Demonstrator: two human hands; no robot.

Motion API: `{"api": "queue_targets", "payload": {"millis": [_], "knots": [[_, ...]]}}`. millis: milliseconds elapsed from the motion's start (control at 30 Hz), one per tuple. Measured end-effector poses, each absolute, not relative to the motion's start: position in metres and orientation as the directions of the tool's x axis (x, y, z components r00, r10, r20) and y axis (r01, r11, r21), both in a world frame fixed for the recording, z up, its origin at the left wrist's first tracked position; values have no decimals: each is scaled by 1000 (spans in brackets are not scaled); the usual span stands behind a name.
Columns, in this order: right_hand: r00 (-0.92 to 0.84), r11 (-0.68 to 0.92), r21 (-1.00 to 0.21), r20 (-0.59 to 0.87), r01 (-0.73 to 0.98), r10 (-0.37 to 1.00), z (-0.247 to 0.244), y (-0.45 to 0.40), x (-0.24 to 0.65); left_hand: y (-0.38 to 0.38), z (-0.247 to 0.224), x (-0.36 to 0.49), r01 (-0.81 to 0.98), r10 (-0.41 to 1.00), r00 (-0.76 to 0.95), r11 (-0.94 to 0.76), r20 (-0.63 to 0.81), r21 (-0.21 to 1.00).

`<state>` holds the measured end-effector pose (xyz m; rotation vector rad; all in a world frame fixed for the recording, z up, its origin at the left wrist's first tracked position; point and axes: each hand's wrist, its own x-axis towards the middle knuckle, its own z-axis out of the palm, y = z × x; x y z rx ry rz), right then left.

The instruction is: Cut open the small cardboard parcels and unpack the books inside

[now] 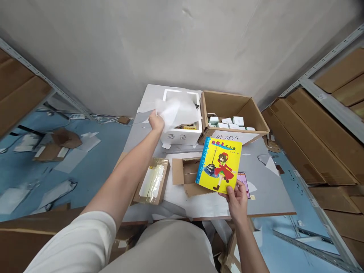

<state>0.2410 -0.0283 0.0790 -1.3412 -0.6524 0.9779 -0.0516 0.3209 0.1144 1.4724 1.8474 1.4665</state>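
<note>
The right hand grips a yellow book; the left hand clutches white sheeting over a foam box lettered "退货".

Let me place the points properly:

The right hand (237,197) grips a yellow book (219,165); the left hand (156,121) clutches white sheeting (176,110) over a foam box (192,137) lettered "退货".

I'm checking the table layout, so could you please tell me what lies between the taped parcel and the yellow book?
In the head view, a small open box lies between the taped parcel and the yellow book, which partly hides it.

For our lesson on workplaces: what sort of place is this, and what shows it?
Probably a storeroom or parcel-handling area: brown cartons are stacked on metal shelving at the right, a taped parcel lies on the table, and a white box there bears handwritten characters.
</note>
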Motion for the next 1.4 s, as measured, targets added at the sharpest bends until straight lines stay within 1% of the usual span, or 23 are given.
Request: {"api": "queue_targets", "payload": {"millis": [33,67,100,133,167,200,233,300,333,400,467,500,567,600,633,700,800,867,967,1067,1133,1267,1400], "knots": [[485,-48,-979,-141,-199,863,79,-32,243,310,110,-61,627,887,-293,-103,357,772],[489,-48,-980,-139,-195,861,79,-35,244,296,105,-70,741,915,-167,-130,368,659],[488,-48,-980,-139,-193,862,79,-36,244,283,98,-78,815,944,-20,-176,331,552],[480,-50,-980,-139,-193,866,79,-36,244,269,91,-85,842,962,140,-240,233,482],[470,-52,-979,-141,-197,871,79,-35,242,257,84,-91,840,953,285,-299,101,453],[460,-55,-977,-145,-204,876,79,-33,240,247,77,-94,834,928,371,-321,-25,449],[452,-58,-975,-153,-217,879,78,-30,237,237,71,-96,836,904,407,-311,-131,453],[441,-57,-964,-172,-261,881,77,-25,229,222,65,-95,855,884,394,-252,-252,452],[433,-52,-956,-179,-290,884,76,-23,225,215,65,-92,867,892,365,-220,-268,448],[404,-33,-937,-182,-348,896,74,-20,217,195,73,-82,859,924,316,-184,-214,477],[359,-14,-919,-168,-394,918,72,-21,209,164,86,-66,778,954,286,-177,-88,603],[336,-5,-911,-157,-412,929,71,-22,206,145,92,-57,687,954,299,-189,-35,702],[300,11,-900,-134,-436,944,69,-27,199,101,100,-39,365,913,408,-163,0,917],[288,17,-898,-123,-440,950,68,-30,196,80,102,-30,164,882,471,-75,-11,984],[278,21,-899,-113,-438,954,66,-33,194,61,101,-24,18,853,520,38,-42,999],[237,17,-912,-88,-410,967,65,-37,194,31,97,-15,-159,867,495,161,-62,974],[132,10,-948,-34,-317,991,71,-35,203,9,86,-17,-288,902,425,220,-82,932],[109,25,-968,-3,-251,994,86,-26,216,2,81,-24,-318,901,421,254,-103,914],[163,60,-986,35,-156,986,119,-7,234,-8,76,-32,-310,883,449,296,-135,903],[183,27,-999,30,20,983,147,8,244,-22,74,-33,-297,881,447,307,-153,904],[173,12,-996,27,89,985,155,11,245,-31,71,-30,-309,898,398,326,-190,893],[151,32,-997,43,72,988,147,11,244,-42,63,-22,-419,927,210,373,-311,828],[72,43,-997,48,60,996,140,11,248,-47,62,-22,-522,933,129,351,-335,777]]}}
